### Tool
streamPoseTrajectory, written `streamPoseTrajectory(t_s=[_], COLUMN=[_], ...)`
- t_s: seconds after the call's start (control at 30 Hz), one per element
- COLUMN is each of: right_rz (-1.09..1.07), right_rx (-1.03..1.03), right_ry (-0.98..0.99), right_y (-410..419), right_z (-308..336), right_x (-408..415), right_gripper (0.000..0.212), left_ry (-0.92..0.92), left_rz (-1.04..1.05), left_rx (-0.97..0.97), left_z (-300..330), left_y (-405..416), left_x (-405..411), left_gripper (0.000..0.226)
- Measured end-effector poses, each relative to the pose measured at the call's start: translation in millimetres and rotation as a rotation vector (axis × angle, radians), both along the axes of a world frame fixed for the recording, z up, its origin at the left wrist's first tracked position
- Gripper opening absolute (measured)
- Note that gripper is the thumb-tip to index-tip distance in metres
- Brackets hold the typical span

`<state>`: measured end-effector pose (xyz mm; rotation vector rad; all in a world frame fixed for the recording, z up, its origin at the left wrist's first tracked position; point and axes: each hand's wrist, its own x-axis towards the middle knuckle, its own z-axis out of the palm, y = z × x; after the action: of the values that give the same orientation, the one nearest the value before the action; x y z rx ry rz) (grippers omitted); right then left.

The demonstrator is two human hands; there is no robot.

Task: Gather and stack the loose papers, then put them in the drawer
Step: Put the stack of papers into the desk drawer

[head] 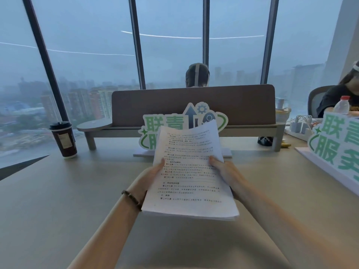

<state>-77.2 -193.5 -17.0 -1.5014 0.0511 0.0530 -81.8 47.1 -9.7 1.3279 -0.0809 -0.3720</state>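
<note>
A stack of white printed papers [189, 171] is lifted above the beige desk [58, 200], tilted with its far edge raised. My left hand [150, 176] grips the stack's left edge, thumb on top of the sheet; a beaded bracelet sits on that wrist. My right hand [223, 169] grips the right edge, thumb on the top page and fingers underneath. The sheets lie roughly squared, their near edges slightly fanned. No drawer is in view.
A dark paper coffee cup [63, 139] stands at the left. A green-and-white standing sign [174, 123] sits behind the papers, another sign [336, 144] at right. A brown divider screen [194, 103], power strip [299, 128], water bottle [342, 105] and two seated people lie beyond.
</note>
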Motion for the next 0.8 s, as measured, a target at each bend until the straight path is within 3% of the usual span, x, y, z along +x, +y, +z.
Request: streamPoseTrajectory(t_s=[0.1, 0.27, 0.4, 0.47, 0.57, 0.8], right_rz=[0.011, -0.023, -0.154, -0.21, -0.26, -0.208], right_rx=[0.087, 0.294, 0.368, 0.383, 0.38, 0.367], right_ry=[0.043, 0.046, 0.019, 0.016, 0.023, -0.024], right_y=[9.7, 33.7, 64.6, 81.0, 104.2, 158.7], right_z=[0.4, -1.9, 2.0, 4.1, 3.0, -6.4], right_x=[3.9, 19.3, 28.3, 31.0, 31.2, 21.4], right_gripper=[0.028, 0.028, 0.023, 0.022, 0.022, 0.021], left_ry=[0.051, 0.012, -0.123, -0.162, -0.144, -0.051], left_rz=[-0.039, -0.144, -0.036, 0.109, 0.325, 0.64], left_rx=[-0.218, -0.607, -0.821, -0.746, -0.544, -0.626], left_z=[4.8, -7.9, -13.9, -10.3, -3.2, -17.3], left_y=[10.2, 34.1, 32.6, 28.1, 16.9, 45.2], left_x=[0.6, -0.8, -10.5, -15.0, -19.5, -27.5], left_gripper=[0.053, 0.104, 0.11, 0.092, 0.045, 0.024])
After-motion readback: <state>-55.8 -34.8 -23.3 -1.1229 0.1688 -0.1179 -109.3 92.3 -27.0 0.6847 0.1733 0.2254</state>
